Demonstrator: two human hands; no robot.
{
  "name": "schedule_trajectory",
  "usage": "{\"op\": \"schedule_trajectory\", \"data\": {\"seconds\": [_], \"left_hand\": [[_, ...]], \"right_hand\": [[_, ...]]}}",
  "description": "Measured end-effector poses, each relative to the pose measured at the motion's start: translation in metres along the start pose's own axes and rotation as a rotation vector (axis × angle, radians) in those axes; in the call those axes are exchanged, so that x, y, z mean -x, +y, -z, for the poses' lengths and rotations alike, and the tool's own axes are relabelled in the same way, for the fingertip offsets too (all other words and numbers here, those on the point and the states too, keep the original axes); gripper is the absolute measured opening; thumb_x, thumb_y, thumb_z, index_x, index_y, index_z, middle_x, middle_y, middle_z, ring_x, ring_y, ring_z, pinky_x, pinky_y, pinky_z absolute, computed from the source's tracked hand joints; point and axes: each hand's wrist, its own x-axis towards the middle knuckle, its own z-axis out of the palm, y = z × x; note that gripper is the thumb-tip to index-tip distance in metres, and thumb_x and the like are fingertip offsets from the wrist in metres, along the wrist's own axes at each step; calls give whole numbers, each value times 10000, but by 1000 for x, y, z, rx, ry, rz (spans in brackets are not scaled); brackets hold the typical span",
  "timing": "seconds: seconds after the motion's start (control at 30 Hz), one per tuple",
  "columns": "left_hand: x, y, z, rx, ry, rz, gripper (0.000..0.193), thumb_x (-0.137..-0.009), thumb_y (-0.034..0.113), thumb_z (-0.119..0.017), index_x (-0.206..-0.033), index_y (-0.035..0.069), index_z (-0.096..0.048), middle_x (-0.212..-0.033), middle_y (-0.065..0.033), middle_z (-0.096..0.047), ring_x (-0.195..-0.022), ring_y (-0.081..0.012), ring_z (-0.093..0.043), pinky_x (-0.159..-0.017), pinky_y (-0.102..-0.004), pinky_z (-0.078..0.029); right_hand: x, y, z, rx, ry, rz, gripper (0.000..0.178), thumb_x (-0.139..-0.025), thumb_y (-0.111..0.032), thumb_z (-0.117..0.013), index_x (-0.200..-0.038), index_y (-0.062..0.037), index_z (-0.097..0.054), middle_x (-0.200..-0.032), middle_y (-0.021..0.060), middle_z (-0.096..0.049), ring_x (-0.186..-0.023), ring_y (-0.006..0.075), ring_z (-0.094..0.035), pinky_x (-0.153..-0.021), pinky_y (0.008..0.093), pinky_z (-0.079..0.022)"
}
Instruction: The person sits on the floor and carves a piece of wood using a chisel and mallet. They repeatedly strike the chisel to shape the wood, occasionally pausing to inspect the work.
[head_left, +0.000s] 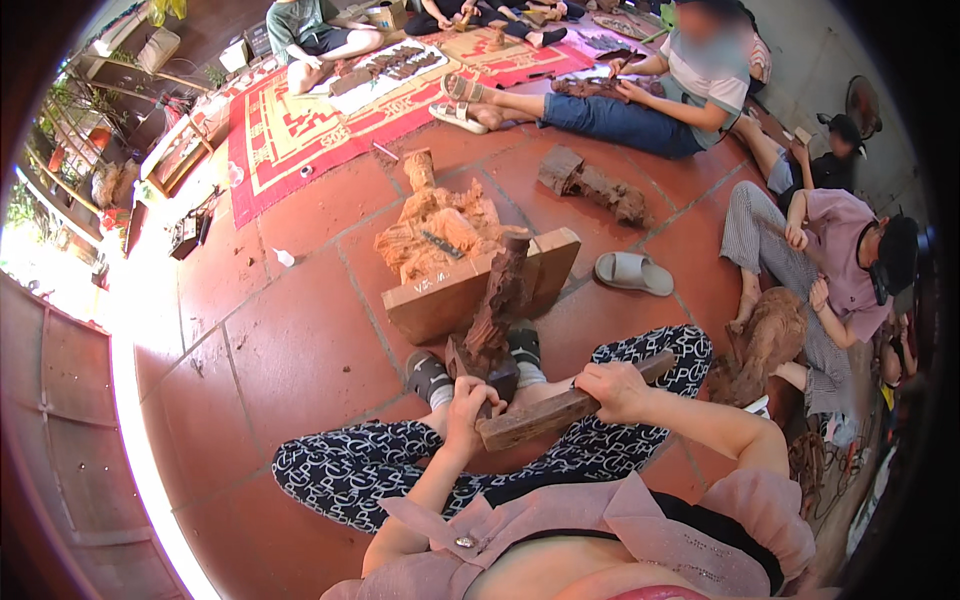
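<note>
My right hand (612, 391) is closed on a long, thick wooden bar (540, 418), which slants across my lap with its near end beside my left hand. My left hand (468, 416) is curled at the foot of a dark brown carved wood piece (497, 300); what its fingers grip is hidden. That carved piece leans upward between my feet, against a thick wooden board (480, 288). Just beyond the board lies an orange-toned carved wooden figure (437, 225) with a small dark object on it.
A rough wood carving (597, 187) and a grey slipper (634, 272) lie on the tiled floor to the right. At far right a person (840, 250) sits beside a large carved wood block (770, 330). Other people sit around a red patterned mat (300, 130). A white bottle (284, 257) lies at left.
</note>
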Motion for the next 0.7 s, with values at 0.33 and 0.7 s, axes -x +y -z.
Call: {"op": "schedule_trajectory", "data": {"seconds": [0.33, 0.7], "left_hand": [[-4, 11, 13, 2, 71, -30, 236, -679, -8, -765, -818, 69, -589, -957, -119, -501, -865, -288, -576, -708, -357, -495], [5, 34, 10, -51, 191, -47, 271, -690, 72, -822, -854, 79, -606, -1030, -144, -553, -965, -314, -573, -828, -388, -479]], "right_hand": [[5, -4, 0, 22, -52, -72, 384, -604, -13, -686, -946, -108, -540, -894, 98, -575, -818, 341, -625, -685, 449, -510], [16, -13, -3, 34, 4, 6, 406, -557, 22, -698, -936, -88, -603, -853, 76, -587, -768, 305, -622, -671, 404, -492]]}}
